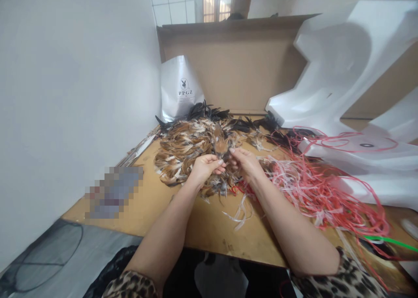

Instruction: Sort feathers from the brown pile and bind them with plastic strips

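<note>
A small bunch of brown feathers (221,146) is held up between my two hands, over the front right of a large heap of brown and white feathers (183,143). My left hand (208,166) is closed, thumb and forefinger pinching the bunch at its lower end. On the other side my right hand (243,159) is closed too, its fingertips pinching the bunch's right edge. Black feathers (205,111) lie along the back of the heap. The ends of the held feathers are partly hidden by my fingers.
A tangle of red and white plastic strips (313,189) spreads over the table (228,241) on the right, beside white foam pieces (329,71). A silver bag (181,89) stands at the back before a cardboard panel (235,67). A wall (81,71) bounds the left.
</note>
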{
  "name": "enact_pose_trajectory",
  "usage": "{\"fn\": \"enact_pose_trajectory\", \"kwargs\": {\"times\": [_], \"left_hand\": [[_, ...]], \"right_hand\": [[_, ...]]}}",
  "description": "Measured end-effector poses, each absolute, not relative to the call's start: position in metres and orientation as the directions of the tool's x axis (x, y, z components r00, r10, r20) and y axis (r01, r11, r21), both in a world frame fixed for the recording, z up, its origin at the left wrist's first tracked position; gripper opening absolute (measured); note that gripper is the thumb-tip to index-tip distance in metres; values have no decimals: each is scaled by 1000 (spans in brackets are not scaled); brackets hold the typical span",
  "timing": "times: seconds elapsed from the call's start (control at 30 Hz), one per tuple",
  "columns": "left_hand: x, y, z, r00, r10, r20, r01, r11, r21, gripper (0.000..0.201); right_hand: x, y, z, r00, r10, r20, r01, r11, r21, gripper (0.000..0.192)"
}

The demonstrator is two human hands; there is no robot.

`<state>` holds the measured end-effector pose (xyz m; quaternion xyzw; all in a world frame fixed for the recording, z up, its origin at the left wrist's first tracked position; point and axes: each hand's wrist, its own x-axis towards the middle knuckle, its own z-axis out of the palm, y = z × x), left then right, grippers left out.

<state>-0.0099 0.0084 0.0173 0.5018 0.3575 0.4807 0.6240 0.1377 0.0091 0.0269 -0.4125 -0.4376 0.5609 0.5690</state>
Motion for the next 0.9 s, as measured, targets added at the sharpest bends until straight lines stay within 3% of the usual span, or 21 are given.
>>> {"fn": "enact_pose_trajectory", "kwargs": {"times": [0.1, 0.2, 0.3, 0.43, 0.53, 0.73, 0.8, 0.9], "left_hand": [[-13, 10, 20, 240, 970, 21, -317, 58, 947, 23], [-15, 13, 20, 200, 980, 16, -380, 62, 923, 22], [-15, 14, 20, 184, 983, 16, -406, 61, 912, 22], [-15, 13, 19, 186, 982, 13, -405, 65, 912, 22], [-14, 13, 20, 189, 982, 12, -403, 67, 913, 21], [-13, 12, 18, 213, 977, 4, -370, 77, 926, 22], [-13, 12, 18, 215, 977, 2, -370, 79, 926, 21], [-12, 11, 18, 213, 977, -12, -364, 90, 927, 21]], "right_hand": [[148, 14, 27, 110, 993, 35, -180, 55, -982, 30], [160, 17, 25, 38, 997, 61, 189, 53, -980, 25], [172, 21, 20, -74, 994, 85, 555, 112, -824, 19], [182, 25, 16, 0, 989, 145, 825, 81, -559, 19], [181, 25, 12, 34, 989, 141, 898, 32, -439, 18], [174, 27, 0, 29, 993, 116, 924, 18, -381, 14], [175, 29, -2, 43, 988, 147, 892, 28, -451, 14], [176, 30, 4, 73, 984, 162, 676, 71, -734, 18]]}}
